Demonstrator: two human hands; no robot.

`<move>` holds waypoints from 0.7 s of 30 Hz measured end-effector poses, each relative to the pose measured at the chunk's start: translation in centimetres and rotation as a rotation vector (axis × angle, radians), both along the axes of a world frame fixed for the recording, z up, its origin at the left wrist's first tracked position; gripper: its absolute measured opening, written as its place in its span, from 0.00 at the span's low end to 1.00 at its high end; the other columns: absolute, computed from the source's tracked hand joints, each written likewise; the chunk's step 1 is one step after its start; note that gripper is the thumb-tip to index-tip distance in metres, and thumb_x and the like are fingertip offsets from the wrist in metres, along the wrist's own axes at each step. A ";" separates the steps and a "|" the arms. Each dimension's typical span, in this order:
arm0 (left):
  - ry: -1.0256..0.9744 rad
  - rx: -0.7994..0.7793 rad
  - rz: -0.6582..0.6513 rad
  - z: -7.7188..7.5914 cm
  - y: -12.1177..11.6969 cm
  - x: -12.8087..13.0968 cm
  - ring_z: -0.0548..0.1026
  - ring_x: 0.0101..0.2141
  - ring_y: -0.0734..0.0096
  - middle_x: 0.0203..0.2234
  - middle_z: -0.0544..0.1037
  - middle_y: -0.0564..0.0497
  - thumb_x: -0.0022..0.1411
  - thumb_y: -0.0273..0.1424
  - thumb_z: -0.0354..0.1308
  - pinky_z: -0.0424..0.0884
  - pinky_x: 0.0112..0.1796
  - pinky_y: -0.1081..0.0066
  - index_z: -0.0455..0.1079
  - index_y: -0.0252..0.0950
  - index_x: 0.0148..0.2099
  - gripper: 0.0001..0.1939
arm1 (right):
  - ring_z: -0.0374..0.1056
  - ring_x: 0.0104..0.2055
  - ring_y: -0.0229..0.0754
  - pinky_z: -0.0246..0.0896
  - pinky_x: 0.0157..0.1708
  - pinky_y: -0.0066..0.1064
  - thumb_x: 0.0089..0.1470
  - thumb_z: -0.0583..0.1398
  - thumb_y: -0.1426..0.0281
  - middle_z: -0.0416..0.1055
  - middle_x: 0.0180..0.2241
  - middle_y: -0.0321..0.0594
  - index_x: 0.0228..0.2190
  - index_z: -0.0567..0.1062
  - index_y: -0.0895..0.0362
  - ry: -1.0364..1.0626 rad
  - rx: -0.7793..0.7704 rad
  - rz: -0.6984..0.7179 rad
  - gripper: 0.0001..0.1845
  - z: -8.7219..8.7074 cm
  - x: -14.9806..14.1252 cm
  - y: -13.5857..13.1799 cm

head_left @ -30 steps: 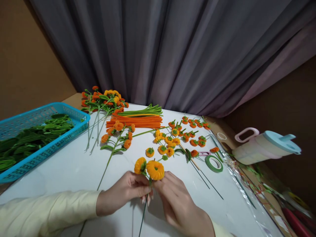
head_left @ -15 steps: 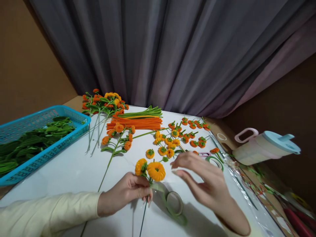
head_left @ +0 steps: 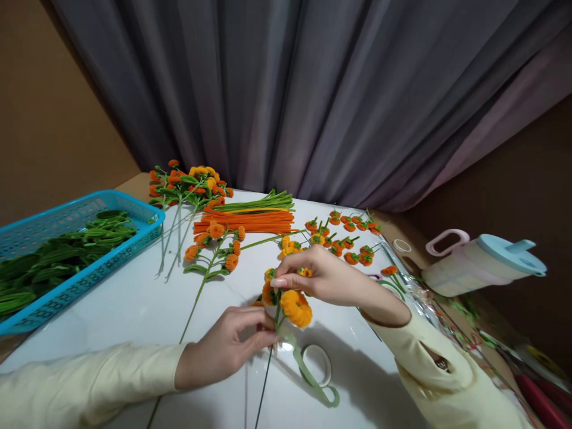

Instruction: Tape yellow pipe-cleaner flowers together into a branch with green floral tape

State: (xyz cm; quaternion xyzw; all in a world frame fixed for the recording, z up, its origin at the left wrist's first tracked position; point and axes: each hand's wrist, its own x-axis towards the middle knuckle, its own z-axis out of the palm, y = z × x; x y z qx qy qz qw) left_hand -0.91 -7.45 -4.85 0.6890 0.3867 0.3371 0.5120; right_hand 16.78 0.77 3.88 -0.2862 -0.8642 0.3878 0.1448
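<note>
My left hand (head_left: 235,342) is closed in a pinch around the stem of a yellow-orange fuzzy flower spray (head_left: 295,308). A thin dark wire stem runs down from its fingers toward the near edge. Above it, my right hand (head_left: 315,277) pinches at the top of the spray, by a flower with a green base; its fingertips partly hide what they grip. Pale green floral tape (head_left: 308,372) trails from the left fingertips to a roll (head_left: 330,364) on the white table. Several loose yellow flowers (head_left: 288,244) lie behind my right hand, partly covered by it.
A blue basket (head_left: 134,238) of green fuzzy leaves stands left. Orange pipe cleaners (head_left: 243,222) and green ones (head_left: 263,202) lie at the back, near finished flower stems (head_left: 179,182). Orange flower heads (head_left: 353,257) and a lidded jug (head_left: 473,265) are right.
My right hand has moved left and up from beside the flowers to pinch at the spray's top. The spray has tilted a little, its front flower shifting right. My left hand stays around the stem.
</note>
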 end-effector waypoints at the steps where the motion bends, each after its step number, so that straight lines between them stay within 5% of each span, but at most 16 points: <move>1: 0.037 0.069 0.016 0.0 0.0 0.0 0.68 0.29 0.71 0.25 0.72 0.50 0.60 0.33 0.53 0.64 0.32 0.74 0.68 0.33 0.28 0.11 | 0.66 0.22 0.35 0.59 0.22 0.23 0.57 0.58 0.65 0.72 0.21 0.36 0.27 0.76 0.61 -0.022 -0.009 -0.006 0.14 0.0 -0.2 0.1; 5: 0.145 0.220 0.044 0.0 -0.1 -0.1 0.69 0.26 0.72 0.24 0.72 0.50 0.62 0.32 0.51 0.64 0.29 0.75 0.68 0.34 0.29 0.11 | 0.64 0.21 0.34 0.57 0.22 0.23 0.56 0.59 0.70 0.71 0.19 0.35 0.27 0.76 0.61 -0.103 0.056 -0.015 0.10 0.7 -0.8 -0.3; 10: 0.215 0.175 0.045 -0.1 -0.4 -0.3 0.70 0.26 0.73 0.23 0.74 0.51 0.63 0.34 0.51 0.64 0.28 0.77 0.69 0.34 0.30 0.12 | 0.71 0.39 0.42 0.66 0.34 0.30 0.55 0.61 0.68 0.75 0.39 0.43 0.41 0.72 0.57 0.064 0.260 -0.239 0.11 1.3 2.0 -1.8; 16: 0.145 0.112 0.012 0.1 -0.1 -0.1 0.71 0.27 0.72 0.23 0.75 0.50 0.62 0.34 0.52 0.64 0.30 0.76 0.70 0.33 0.28 0.13 | 0.73 0.37 0.45 0.71 0.32 0.32 0.49 0.61 0.52 0.75 0.38 0.48 0.39 0.73 0.59 0.167 -0.142 -0.273 0.24 -1.9 5.6 -2.7; 21: 0.078 -0.018 -0.012 0.4 0.0 0.2 0.70 0.24 0.74 0.20 0.73 0.51 0.62 0.33 0.51 0.64 0.29 0.76 0.71 0.33 0.26 0.15 | 0.74 0.37 0.43 0.72 0.32 0.32 0.49 0.64 0.59 0.76 0.36 0.44 0.42 0.69 0.57 0.247 -0.047 -0.414 0.21 -4.2 3.8 -5.0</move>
